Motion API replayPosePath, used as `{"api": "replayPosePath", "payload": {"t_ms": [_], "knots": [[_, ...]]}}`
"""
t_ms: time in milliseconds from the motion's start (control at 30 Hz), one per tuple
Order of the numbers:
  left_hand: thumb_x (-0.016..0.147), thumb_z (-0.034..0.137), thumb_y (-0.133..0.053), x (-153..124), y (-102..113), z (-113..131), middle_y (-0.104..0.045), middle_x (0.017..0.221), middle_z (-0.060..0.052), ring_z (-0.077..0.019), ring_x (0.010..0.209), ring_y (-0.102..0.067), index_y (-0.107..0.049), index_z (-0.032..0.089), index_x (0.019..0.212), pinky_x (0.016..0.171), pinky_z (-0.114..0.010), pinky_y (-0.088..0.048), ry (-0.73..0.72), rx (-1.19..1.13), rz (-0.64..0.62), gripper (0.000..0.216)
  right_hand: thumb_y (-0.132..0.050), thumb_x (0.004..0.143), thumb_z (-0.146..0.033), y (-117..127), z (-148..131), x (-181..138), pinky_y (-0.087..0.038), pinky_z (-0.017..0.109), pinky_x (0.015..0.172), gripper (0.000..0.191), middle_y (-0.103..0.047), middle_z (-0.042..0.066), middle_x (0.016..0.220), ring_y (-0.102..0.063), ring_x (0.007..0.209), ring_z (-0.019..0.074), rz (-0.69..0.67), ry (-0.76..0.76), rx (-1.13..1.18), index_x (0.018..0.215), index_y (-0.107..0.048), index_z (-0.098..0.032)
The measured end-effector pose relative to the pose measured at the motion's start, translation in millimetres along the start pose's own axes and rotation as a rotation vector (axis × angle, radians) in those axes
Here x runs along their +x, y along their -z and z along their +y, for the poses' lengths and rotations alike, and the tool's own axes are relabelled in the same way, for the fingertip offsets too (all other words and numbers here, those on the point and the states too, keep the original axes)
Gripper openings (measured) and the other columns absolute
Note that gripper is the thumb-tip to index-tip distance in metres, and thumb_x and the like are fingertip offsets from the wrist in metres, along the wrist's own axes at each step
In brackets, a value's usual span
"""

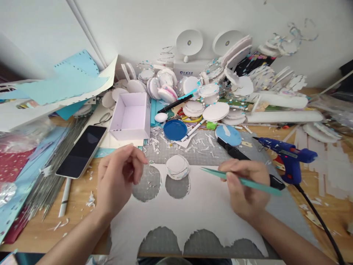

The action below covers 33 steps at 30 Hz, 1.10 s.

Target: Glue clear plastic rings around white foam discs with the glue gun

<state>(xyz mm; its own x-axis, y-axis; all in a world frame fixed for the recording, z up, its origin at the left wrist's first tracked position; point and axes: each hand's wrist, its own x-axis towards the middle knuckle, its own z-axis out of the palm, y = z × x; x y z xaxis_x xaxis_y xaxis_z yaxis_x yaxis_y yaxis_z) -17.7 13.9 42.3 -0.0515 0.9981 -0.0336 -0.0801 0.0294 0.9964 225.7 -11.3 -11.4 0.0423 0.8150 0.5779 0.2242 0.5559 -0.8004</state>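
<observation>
My right hand point(248, 187) is closed on teal tweezers point(260, 185), whose narrow tips point left over a white sheet. My left hand point(118, 176) hovers above the sheet's left side, fingers loosely bent and apart, with nothing visible in them. Between both hands, a small round white foam piece point(177, 166) with a speckled edge sits at the top of a round cutout. The white sheet point(198, 209) has several rough-edged round holes and lies on a grey cutting mat point(206, 147). A black-handled tool point(234, 151) is partly hidden behind my right hand.
A blue glue gun point(289, 154) stands at right, its cord running forward. A phone point(81, 151) and a bundle of wires point(52, 173) lie at left. Behind are a white box point(129, 116), a dark blue lid point(175, 129), a light blue disc point(228, 135) and piled white discs point(216, 111).
</observation>
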Motion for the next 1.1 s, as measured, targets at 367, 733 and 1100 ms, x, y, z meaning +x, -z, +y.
{"api": "replayPosePath", "payload": {"t_ms": [367,733,1100], "knots": [[0.075,0.019,-0.066,8.6,1.5,-16.0,-0.045,0.131,-0.012,-0.0283,0.121,-0.043,-0.041,0.021,0.13,0.104,-0.044,-0.038,-0.392,0.472,-0.542,0.061,-0.053,0.088,-0.025,-0.2,-1.7,10.4,-0.037,0.024,0.053,0.017,-0.05,-0.002,0.061,-0.046,0.054,0.0105,-0.065,-0.713,0.704,0.071,-0.052,-0.02],[0.077,0.012,-0.064,17.0,-3.2,-45.7,-0.04,0.142,-0.012,-0.0293,0.132,-0.04,-0.023,0.027,0.142,0.108,-0.046,-0.037,-0.394,0.889,-0.701,0.078,-0.062,0.081,-0.021,0.7,-4.8,11.8,-0.036,0.022,0.053,0.012,-0.052,-0.002,0.059,-0.045,0.053,0.0089,-0.031,-0.824,0.941,0.072,-0.053,-0.02],[0.075,0.018,-0.073,11.5,-2.3,-38.2,-0.045,0.13,-0.009,-0.0253,0.112,-0.056,-0.037,0.027,0.134,0.099,-0.041,-0.044,-0.244,0.467,-0.644,0.07,-0.061,0.081,-0.024,2.9,-8.4,15.1,-0.036,0.02,0.051,0.016,-0.043,-0.003,0.058,-0.039,0.053,0.0085,-0.015,-0.829,1.012,0.069,-0.05,-0.02]]}}
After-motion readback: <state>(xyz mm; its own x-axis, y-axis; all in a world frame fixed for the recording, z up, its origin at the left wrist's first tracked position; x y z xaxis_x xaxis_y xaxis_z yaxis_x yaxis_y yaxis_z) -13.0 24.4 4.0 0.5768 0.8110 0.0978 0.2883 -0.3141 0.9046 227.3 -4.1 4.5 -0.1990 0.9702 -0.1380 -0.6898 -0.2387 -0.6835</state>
